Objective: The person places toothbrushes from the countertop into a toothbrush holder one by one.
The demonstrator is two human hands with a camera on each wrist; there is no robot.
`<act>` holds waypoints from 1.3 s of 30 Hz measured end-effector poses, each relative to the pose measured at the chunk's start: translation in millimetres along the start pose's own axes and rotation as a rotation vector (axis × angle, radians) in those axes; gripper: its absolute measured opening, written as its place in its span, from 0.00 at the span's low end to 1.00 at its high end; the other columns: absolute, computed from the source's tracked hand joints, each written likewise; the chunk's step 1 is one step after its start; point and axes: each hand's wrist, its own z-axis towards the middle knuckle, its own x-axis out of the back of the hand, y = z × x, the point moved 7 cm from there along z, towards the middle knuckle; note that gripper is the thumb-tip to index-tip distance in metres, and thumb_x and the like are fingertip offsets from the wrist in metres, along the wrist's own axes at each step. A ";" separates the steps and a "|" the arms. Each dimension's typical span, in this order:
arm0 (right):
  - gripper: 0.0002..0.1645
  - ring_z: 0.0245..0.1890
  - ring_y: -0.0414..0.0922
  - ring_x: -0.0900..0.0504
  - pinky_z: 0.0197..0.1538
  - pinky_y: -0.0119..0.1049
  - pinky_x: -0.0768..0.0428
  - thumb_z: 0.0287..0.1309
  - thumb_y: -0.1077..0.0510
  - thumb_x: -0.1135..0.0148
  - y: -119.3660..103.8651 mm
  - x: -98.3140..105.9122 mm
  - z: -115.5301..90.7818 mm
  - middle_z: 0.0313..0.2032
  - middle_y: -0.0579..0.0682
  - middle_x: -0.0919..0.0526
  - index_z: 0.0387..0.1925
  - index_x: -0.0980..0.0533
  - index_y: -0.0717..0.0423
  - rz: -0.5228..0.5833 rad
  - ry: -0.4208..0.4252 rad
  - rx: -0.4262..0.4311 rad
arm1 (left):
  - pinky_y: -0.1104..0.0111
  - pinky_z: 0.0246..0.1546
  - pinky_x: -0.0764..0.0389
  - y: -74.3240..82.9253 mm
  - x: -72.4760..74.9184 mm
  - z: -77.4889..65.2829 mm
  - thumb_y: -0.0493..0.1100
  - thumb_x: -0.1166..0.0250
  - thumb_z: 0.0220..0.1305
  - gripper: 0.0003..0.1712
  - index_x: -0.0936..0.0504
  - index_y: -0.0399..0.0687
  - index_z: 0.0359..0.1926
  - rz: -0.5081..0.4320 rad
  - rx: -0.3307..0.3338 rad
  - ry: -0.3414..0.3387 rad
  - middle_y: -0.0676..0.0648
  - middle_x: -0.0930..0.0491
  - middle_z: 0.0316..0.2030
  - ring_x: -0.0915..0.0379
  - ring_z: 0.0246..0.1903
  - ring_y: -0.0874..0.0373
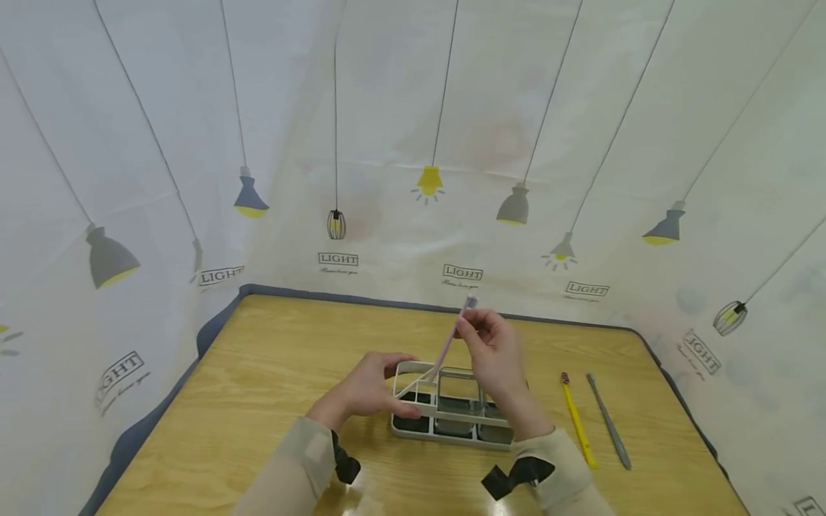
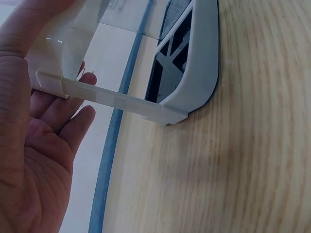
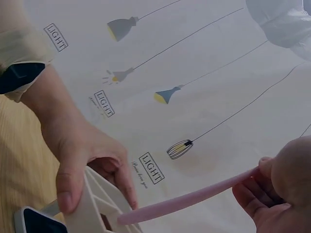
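Note:
A pale toothbrush holder [image 1: 413, 433] with a compartmented upper rack and a base with dark inserts stands on the table. My left hand [image 1: 364, 387] grips the rack's left end, thumb in front and fingers behind; the left wrist view shows the holder's white side post [image 2: 121, 100] beside those fingers. Between thumb and fingertips, my right hand [image 1: 500, 355] pinches a pink toothbrush [image 1: 445, 347] near its head. The brush slants, head up, and its lower handle end meets the rack in the right wrist view; how deep it sits I cannot tell.
To the right of the holder lie a yellow toothbrush [image 1: 578, 423] and a grey toothbrush [image 1: 609, 421], roughly side by side. A pale sheet [image 1: 387, 143] printed with hanging lamps rises behind the wooden table [image 1: 271, 344] and along its sides.

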 end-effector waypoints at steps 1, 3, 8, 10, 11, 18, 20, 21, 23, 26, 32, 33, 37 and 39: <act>0.05 0.41 0.52 0.13 0.46 0.30 0.15 0.74 0.68 0.38 3.0 -3.6 -2.0 0.41 0.62 0.16 0.45 0.20 0.70 0.002 -0.008 0.002 | 0.48 0.70 0.30 -0.7 -0.5 0.7 0.55 0.11 0.45 0.50 0.20 0.45 0.68 0.002 0.000 -0.001 0.44 0.19 0.63 0.26 0.68 0.44; 0.05 0.43 0.54 0.13 0.46 0.30 0.14 0.74 0.69 0.38 8.3 -10.4 -7.0 0.42 0.62 0.16 0.45 0.20 0.70 -0.002 -0.025 0.007 | 0.48 0.71 0.30 -1.5 -0.9 1.4 0.55 0.11 0.46 0.51 0.21 0.43 0.69 0.000 -0.001 -0.002 0.42 0.20 0.64 0.27 0.68 0.43; 0.04 0.44 0.55 0.12 0.48 0.36 0.13 0.72 0.70 0.37 19.2 -26.3 -18.7 0.43 0.61 0.16 0.44 0.21 0.70 -0.014 -0.089 0.017 | 0.50 0.72 0.31 -3.4 -0.3 1.2 0.55 0.11 0.45 0.52 0.21 0.43 0.69 -0.001 0.013 -0.001 0.45 0.20 0.65 0.28 0.69 0.45; 0.03 0.43 0.55 0.12 0.48 0.43 0.12 0.72 0.71 0.36 23.5 -30.4 -22.3 0.42 0.60 0.16 0.43 0.20 0.70 -0.019 -0.109 0.018 | 0.50 0.72 0.31 -3.9 0.0 1.2 0.55 0.10 0.44 0.52 0.21 0.44 0.69 -0.002 0.012 -0.001 0.46 0.20 0.64 0.28 0.69 0.46; 0.02 0.43 0.55 0.12 0.49 0.46 0.12 0.71 0.71 0.36 25.6 -31.8 -24.0 0.41 0.60 0.16 0.43 0.20 0.70 -0.022 -0.116 0.017 | 0.50 0.72 0.32 -3.9 0.1 1.2 0.55 0.11 0.45 0.51 0.21 0.44 0.69 -0.003 0.008 -0.002 0.46 0.20 0.64 0.28 0.69 0.45; 0.02 0.41 0.53 0.12 0.46 0.42 0.12 0.69 0.72 0.35 38.2 -39.2 -33.3 0.40 0.58 0.16 0.40 0.20 0.71 -0.040 -0.139 0.016 | 0.50 0.71 0.30 -3.6 1.8 0.9 0.55 0.11 0.45 0.50 0.20 0.46 0.68 0.002 0.009 0.006 0.47 0.19 0.63 0.27 0.68 0.47; 0.02 0.41 0.53 0.12 0.44 0.37 0.12 0.69 0.72 0.34 41.0 -41.5 -35.1 0.39 0.58 0.16 0.40 0.21 0.71 -0.052 -0.147 0.026 | 0.50 0.70 0.29 -3.8 1.9 0.9 0.55 0.11 0.45 0.50 0.19 0.48 0.68 0.005 0.014 0.010 0.48 0.19 0.63 0.26 0.68 0.48; 0.02 0.41 0.53 0.12 0.44 0.36 0.13 0.68 0.72 0.34 42.5 -42.6 -35.9 0.39 0.58 0.16 0.40 0.20 0.70 -0.065 -0.149 0.028 | 0.50 0.70 0.29 -4.1 1.8 1.0 0.56 0.11 0.45 0.49 0.19 0.49 0.68 0.006 0.015 0.011 0.49 0.19 0.63 0.26 0.68 0.49; 0.02 0.40 0.52 0.13 0.44 0.34 0.13 0.68 0.72 0.33 45.5 -44.5 -37.5 0.39 0.57 0.16 0.40 0.20 0.69 -0.093 -0.154 0.030 | 0.51 0.70 0.29 -4.5 1.2 0.8 0.56 0.11 0.45 0.48 0.19 0.52 0.68 0.006 0.015 0.012 0.51 0.19 0.63 0.26 0.68 0.49; 0.02 0.40 0.50 0.14 0.44 0.36 0.13 0.68 0.73 0.34 48.8 -46.3 -38.9 0.38 0.56 0.16 0.39 0.20 0.67 -0.126 -0.159 0.035 | 0.51 0.70 0.29 -4.9 0.4 1.1 0.56 0.11 0.44 0.47 0.18 0.54 0.67 -0.004 0.010 0.011 0.50 0.19 0.63 0.27 0.68 0.48; 0.02 0.39 0.48 0.14 0.43 0.37 0.13 0.68 0.71 0.32 52.9 -48.4 -40.2 0.38 0.54 0.15 0.38 0.19 0.67 -0.172 -0.163 0.058 | 0.50 0.70 0.29 -5.2 0.1 0.3 0.56 0.11 0.44 0.49 0.20 0.54 0.69 -0.023 0.019 0.006 0.48 0.21 0.65 0.28 0.69 0.46; 0.02 0.39 0.48 0.13 0.43 0.37 0.12 0.67 0.71 0.31 53.1 -48.8 -40.5 0.38 0.54 0.15 0.38 0.19 0.67 -0.179 -0.164 0.062 | 0.50 0.70 0.28 -5.4 0.2 0.3 0.56 0.11 0.44 0.49 0.20 0.54 0.69 -0.022 0.022 0.006 0.48 0.21 0.65 0.28 0.69 0.46; 0.03 0.39 0.48 0.13 0.44 0.39 0.12 0.67 0.72 0.32 53.0 -49.0 -40.5 0.38 0.55 0.14 0.38 0.18 0.63 -0.190 -0.161 0.072 | 0.51 0.70 0.28 -6.1 0.1 0.7 0.57 0.11 0.44 0.50 0.20 0.55 0.69 -0.016 0.028 0.008 0.50 0.22 0.66 0.28 0.69 0.47; 0.04 0.40 0.47 0.13 0.45 0.39 0.12 0.67 0.71 0.32 53.6 -48.6 -39.5 0.39 0.54 0.14 0.39 0.17 0.62 -0.195 -0.165 0.060 | 0.51 0.70 0.28 -5.9 0.3 0.4 0.57 0.10 0.43 0.50 0.20 0.56 0.69 -0.005 0.030 0.011 0.50 0.22 0.66 0.28 0.69 0.47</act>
